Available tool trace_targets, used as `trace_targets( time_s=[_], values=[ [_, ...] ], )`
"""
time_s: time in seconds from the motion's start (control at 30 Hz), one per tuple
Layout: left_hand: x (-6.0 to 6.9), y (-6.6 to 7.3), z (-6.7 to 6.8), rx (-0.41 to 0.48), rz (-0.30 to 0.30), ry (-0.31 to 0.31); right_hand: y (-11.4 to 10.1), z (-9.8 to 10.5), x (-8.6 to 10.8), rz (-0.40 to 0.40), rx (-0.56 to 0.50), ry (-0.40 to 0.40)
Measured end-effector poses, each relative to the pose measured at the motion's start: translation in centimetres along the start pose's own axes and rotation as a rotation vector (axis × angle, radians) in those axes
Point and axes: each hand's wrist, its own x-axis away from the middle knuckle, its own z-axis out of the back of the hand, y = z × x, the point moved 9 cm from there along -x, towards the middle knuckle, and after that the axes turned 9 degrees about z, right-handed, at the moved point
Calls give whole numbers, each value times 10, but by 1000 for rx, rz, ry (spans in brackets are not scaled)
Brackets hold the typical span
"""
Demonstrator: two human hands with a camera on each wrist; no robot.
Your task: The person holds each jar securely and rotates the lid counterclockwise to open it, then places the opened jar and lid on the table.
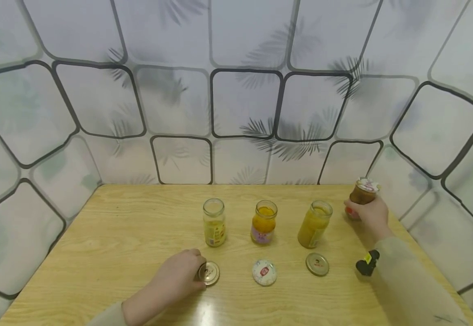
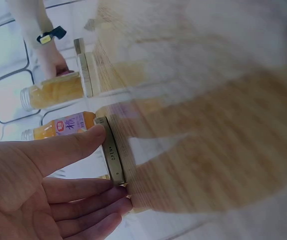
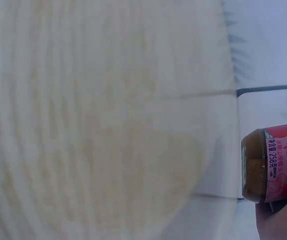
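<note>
My left hand (image 1: 177,276) pinches a gold jar lid (image 1: 209,273) by its edge, low at the tabletop. In the left wrist view the thumb lies on one side of this lid (image 2: 112,155) and fingertips on the other. Toward the far right corner, my right hand (image 1: 371,215) grips a jar (image 1: 360,197) with brown contents and a floral lid on top. Its pink label (image 3: 286,160) shows in the right wrist view, where most of that hand is out of frame. Straight behind the left hand's lid stands an uncovered glass jar (image 1: 214,226) with a yellow label.
An uncovered jar of orange fruit (image 1: 263,224) stands mid-table, with a white floral lid (image 1: 264,272) before it. To its right is an uncovered jar with yellow contents (image 1: 314,225), a gold lid (image 1: 317,264) in front. Patterned walls (image 1: 244,104) border the wooden table (image 1: 134,226).
</note>
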Motion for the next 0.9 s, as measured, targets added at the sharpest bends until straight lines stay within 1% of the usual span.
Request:
trace_targets(
  time_s=[0.2,0.33,0.57,0.67,0.8,0.9],
  values=[
    [1,1,0,10,4,0,-28,9,-4,35,-16,9],
    [0,0,0,2,7,3,-48,14,-2,61,-3,0],
    [-1,0,1,5,7,-2,-73,18,5,55,2,-38],
    [0,0,1,11,9,-9,-86,18,8,73,-4,-43],
    [0,0,0,11,13,-13,-108,19,13,107,-28,-50],
    [1,1,0,8,11,-10,-125,19,19,127,-42,-70]
  ],
)
